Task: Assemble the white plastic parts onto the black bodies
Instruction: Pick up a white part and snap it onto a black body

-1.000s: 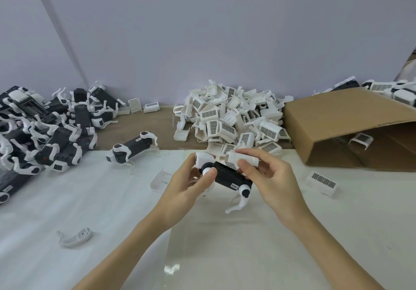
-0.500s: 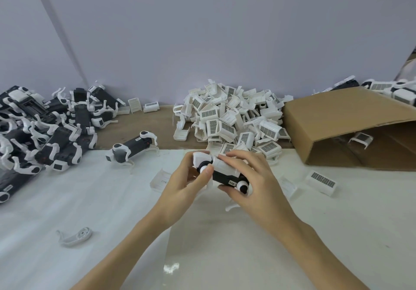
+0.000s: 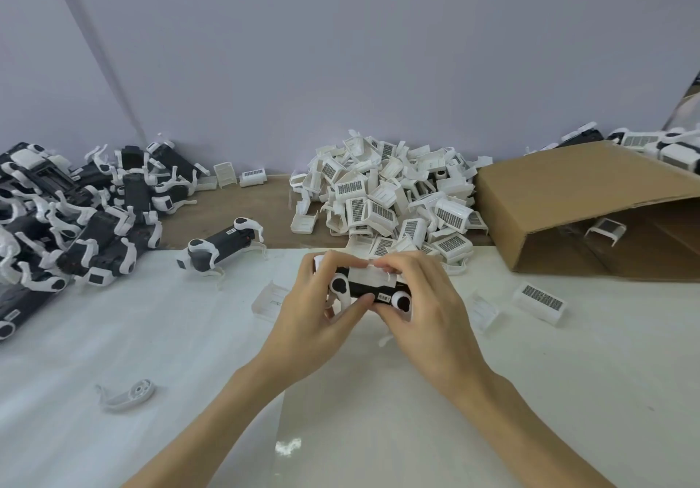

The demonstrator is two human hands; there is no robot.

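Black oblong plastic body [image 3: 361, 287] gripped by left hand [image 3: 318, 321] at nine o'clock; white plastic cover [image 3: 373, 272] pinched down by right hand [image 3: 424, 306], likely for seating.

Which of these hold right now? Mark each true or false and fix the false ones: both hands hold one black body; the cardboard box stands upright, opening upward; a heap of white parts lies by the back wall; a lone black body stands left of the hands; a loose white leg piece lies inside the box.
1. Both the left hand and the right hand hold one black body. True.
2. The cardboard box stands upright. False: it lies on its side, opening toward the person.
3. A heap of white parts lies by the back wall. True.
4. A lone black body stands left of the hands. True.
5. A loose white leg piece lies inside the box. False: it lies on the table, near left.
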